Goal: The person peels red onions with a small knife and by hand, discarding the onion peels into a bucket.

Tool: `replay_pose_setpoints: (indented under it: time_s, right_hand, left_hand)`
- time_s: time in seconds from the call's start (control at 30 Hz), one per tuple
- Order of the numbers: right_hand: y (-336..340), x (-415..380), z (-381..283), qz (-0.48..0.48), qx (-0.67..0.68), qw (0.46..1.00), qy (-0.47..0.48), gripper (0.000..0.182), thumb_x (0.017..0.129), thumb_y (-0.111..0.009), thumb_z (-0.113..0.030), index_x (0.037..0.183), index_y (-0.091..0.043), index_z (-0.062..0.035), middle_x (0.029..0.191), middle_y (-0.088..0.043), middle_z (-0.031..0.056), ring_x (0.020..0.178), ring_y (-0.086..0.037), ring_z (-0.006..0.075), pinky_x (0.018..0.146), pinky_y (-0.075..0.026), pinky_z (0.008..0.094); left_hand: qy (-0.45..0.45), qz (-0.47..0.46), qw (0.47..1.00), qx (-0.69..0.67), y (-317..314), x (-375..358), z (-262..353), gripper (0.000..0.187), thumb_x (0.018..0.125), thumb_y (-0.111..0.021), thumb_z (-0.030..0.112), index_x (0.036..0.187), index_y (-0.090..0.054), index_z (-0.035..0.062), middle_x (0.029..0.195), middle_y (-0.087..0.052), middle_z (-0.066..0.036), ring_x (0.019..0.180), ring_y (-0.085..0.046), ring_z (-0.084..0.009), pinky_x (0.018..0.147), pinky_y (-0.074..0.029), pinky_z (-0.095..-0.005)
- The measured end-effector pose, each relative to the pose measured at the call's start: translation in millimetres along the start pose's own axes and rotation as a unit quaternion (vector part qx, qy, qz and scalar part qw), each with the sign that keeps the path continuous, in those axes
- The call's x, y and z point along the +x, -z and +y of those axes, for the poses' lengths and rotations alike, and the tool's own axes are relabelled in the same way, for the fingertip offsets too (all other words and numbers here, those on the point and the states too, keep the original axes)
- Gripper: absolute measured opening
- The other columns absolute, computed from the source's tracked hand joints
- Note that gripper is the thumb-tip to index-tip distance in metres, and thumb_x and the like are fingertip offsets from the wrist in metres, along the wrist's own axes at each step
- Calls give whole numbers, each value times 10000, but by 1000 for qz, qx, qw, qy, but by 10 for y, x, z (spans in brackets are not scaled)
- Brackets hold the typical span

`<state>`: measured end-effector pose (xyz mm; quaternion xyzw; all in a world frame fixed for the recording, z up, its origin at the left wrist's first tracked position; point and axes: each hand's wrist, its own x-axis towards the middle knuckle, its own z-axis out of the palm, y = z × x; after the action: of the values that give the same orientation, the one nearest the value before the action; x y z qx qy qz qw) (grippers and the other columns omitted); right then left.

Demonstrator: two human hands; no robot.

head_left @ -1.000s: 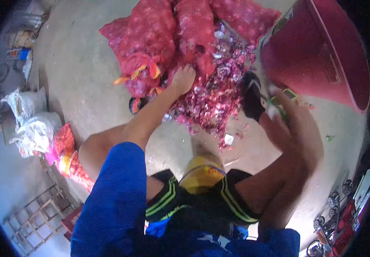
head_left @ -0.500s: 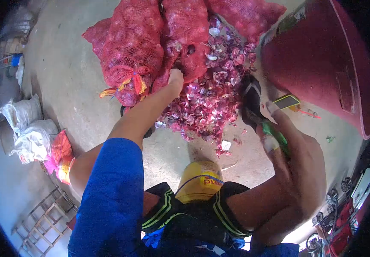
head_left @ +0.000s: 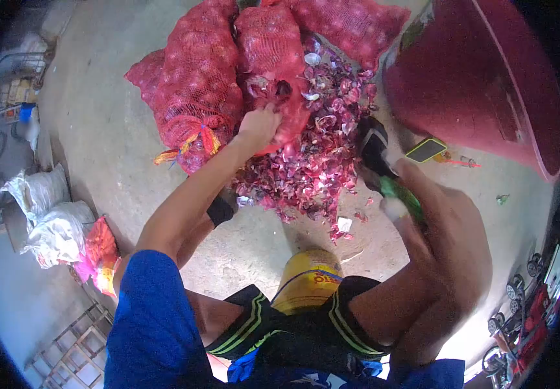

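At far centre lies a red mesh sack [head_left: 272, 35] of onions, its near end touched by the left hand [head_left: 262, 124], fingers curled, clamping on mesh not determinable. On the right: the right hand [head_left: 453, 227], blurred, beside a green item [head_left: 404, 196], its finger closure not determinable. Between: loose onion skins [head_left: 312, 165]; far right, one large red tub [head_left: 464, 84], a phone [head_left: 426, 150] near it.

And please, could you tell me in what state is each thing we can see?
Middle sack: filled, no tie visible at its near end
Left hand: closed on that end
Tied sack: filled, near end tied
Right sack: filled, lying down
Onion skins: loose, heaped
Tub: no lid visible
Phone: lying flat, screen dark
Yellow container: partly hidden, contents unclear
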<state>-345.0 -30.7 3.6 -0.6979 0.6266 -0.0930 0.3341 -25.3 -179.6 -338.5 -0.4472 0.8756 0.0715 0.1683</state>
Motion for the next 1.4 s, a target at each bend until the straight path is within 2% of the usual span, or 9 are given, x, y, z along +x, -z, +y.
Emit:
replay_pose_setpoints:
  time_s: [0.2,0.57,0.7,0.77,0.97,1.07,1.1,1.17,1.4]
  right_hand:
    - [-92,-77,-16,-16,-21,999,39,538,936,-677,-153,1452,-545,-86,980,-706,232,924,-679,474,811,-521,571]
    - [-27,-94,48,-11,-6,1000,5,565,884,-701,-83,1432,-579,-13,1035,-703,300,971,-679,517,859,-522,524]
    - [0,-126,83,18,7,999,33,572,876,-691,-62,1433,-577,-6,1016,-700,298,944,-675,500,853,-519,512]
    - [3,-145,65,48,-6,997,59,569,873,-687,-55,1429,-579,-2,1003,-697,298,936,-673,496,851,-518,510]
    - [-51,-133,54,40,19,995,88,436,940,-674,-137,1365,-608,-67,942,-706,273,906,-681,493,793,-509,568]
    - [-66,-140,-23,28,42,991,122,371,974,-658,-147,1330,-617,-52,919,-689,292,926,-676,500,793,-496,573]
    - [-84,-116,-57,39,35,988,143,354,987,-655,-153,1321,-624,-40,919,-689,289,922,-677,499,788,-498,565]
    - [-145,-78,-206,52,27,983,174,339,1001,-652,-160,1313,-632,-29,918,-689,286,918,-678,498,783,-500,557]
    - [-585,73,-872,189,163,906,342,388,1026,-642,-122,1379,-611,37,1074,-715,297,991,-709,478,847,-540,512]
  left_hand:
    - [-23,110,982,-150,-63,-124,68,241,1029,-577,246,1159,-708,91,1198,-715,-178,1021,-733,-417,857,-613,-515]
    - [101,11,989,-104,-805,230,390,708,800,-859,517,1360,-628,150,1208,-700,-165,1116,-704,-371,981,-581,-490]
    - [85,21,989,-123,-402,-13,286,750,738,-904,512,1344,-658,143,1225,-676,-204,1095,-696,-398,987,-574,-502]
    - [90,48,953,-286,-108,-148,48,742,706,-927,501,1291,-689,113,1247,-650,-242,1126,-680,-435,987,-566,-509]
    - [203,88,921,-321,740,-819,-167,917,772,-913,529,1450,-482,86,1128,-738,-251,1000,-747,-399,852,-583,-479]
    - [220,56,715,-661,1426,-1267,53,717,935,-826,490,1466,-496,139,1327,-674,-76,1236,-646,-243,1063,-524,-440]
    - [220,68,717,-658,1607,-1406,106,717,935,-826,490,1466,-496,139,1327,-674,-76,1236,-646,-243,1063,-524,-440]
    - [158,104,521,-832,1847,-1677,165,633,979,-782,476,1471,-521,178,1307,-675,-44,1241,-644,-223,1103,-507,-422]
    - [48,83,298,-950,2414,-2427,374,804,935,-514,849,1328,-612,154,1239,-671,-22,1024,-638,-175,906,-552,-301]
